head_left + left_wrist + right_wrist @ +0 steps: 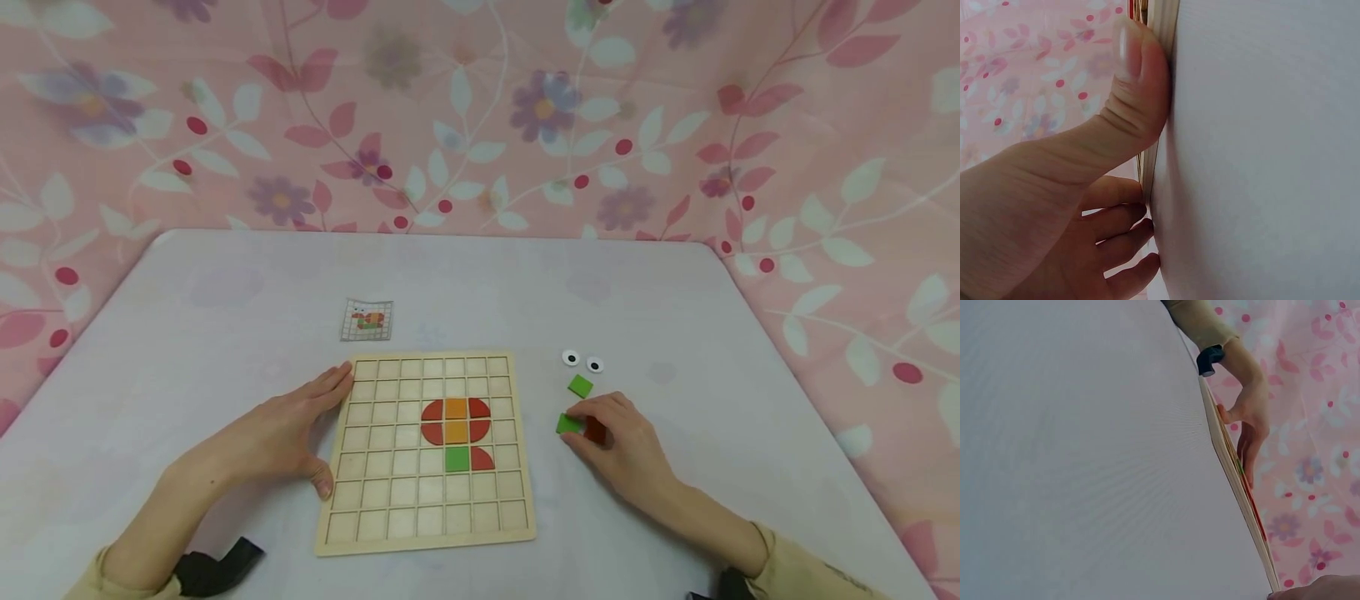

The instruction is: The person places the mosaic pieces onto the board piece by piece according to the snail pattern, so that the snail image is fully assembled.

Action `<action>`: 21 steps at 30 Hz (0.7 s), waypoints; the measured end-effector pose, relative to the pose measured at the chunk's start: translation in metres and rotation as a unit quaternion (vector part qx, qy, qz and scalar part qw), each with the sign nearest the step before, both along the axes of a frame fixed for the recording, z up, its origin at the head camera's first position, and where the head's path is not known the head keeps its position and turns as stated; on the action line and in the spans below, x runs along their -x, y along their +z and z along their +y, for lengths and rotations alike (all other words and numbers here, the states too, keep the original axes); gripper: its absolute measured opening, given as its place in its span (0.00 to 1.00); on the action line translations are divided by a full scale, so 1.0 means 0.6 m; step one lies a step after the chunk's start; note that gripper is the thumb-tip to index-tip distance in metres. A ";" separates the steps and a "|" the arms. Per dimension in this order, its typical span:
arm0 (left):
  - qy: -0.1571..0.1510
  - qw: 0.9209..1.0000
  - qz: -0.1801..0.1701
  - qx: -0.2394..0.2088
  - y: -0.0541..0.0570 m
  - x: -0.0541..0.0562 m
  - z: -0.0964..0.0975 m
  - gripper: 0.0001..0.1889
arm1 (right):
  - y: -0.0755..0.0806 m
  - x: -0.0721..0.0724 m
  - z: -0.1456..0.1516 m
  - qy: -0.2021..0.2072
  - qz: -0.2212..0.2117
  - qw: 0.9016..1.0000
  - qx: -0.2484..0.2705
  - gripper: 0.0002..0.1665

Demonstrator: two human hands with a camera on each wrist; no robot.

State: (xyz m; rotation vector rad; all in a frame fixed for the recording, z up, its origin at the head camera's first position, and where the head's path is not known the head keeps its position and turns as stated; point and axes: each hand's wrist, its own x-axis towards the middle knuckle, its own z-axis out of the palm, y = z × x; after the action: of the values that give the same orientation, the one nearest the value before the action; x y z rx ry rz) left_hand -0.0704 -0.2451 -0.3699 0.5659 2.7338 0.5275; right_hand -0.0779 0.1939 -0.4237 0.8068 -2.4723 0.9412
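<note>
A wooden grid board [390, 497] lies flat in front of me. Several red quarter-round pieces [481, 458], two orange squares [455, 432] and a green square [457, 459] sit in its cells. My left hand [262, 437] rests along the board's left edge, thumb near the lower part and fingertips at the upper corner; its thumb [1138, 81] lies against the side in the left wrist view. To the right of the board, my right hand [630, 454] pinches a green square tile [567, 424] between thumb and forefinger. A dark red piece [595, 430] shows beneath that hand, partly hidden.
Two round eye pieces [572, 358] and another green tile [581, 386] lie beyond my right hand. Behind the board is a small pattern card [367, 320] with a picture on a grid. A floral curtain [465, 125] hangs past the white table [637, 292].
</note>
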 end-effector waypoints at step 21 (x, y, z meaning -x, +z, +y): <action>-0.003 1.000 -0.005 -0.004 0.003 0.001 0.004 0.75 | 0.007 -0.013 -0.115 0.176 -0.051 0.982 0.050 0.19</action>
State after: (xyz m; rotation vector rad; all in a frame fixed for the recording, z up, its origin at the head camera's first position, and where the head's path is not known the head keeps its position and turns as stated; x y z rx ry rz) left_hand -0.0709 -0.2428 -0.3681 0.5720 2.7213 0.5385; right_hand -0.0703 0.1251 -0.4195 1.2152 -2.3863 1.2458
